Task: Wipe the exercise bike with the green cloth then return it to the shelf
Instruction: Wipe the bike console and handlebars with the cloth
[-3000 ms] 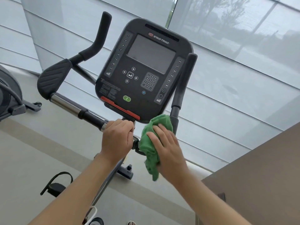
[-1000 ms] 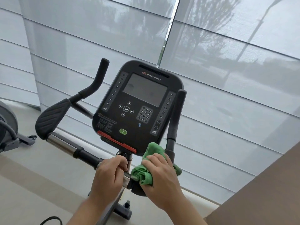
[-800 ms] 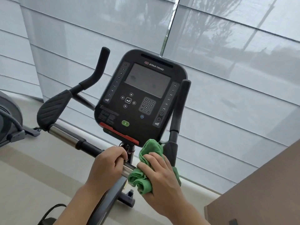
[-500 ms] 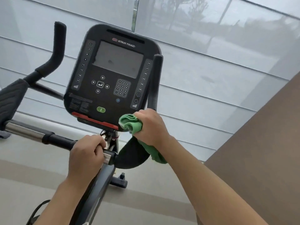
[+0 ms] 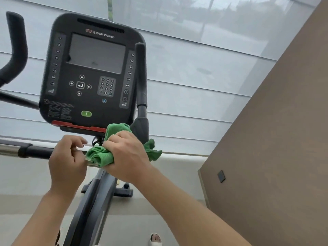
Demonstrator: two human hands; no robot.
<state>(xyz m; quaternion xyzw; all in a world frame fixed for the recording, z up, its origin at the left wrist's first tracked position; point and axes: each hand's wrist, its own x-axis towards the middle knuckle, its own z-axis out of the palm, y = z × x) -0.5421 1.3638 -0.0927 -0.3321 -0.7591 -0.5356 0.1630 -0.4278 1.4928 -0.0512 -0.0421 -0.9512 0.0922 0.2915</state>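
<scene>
The right hand is gripping the bunched green cloth and pressing it on the bike's handlebar, just under the console. The left hand is resting beside it, fingers loosely curled, holding nothing. The console is showing "STAR TRAC" and numbered keys.

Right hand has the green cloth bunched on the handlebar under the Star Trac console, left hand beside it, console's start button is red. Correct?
One slip: the head view shows the start button is green; the red part is the strip along the console bottom edge. The rest stands: right hand grips the green cloth on the handlebar under the console, left hand beside it.
</scene>
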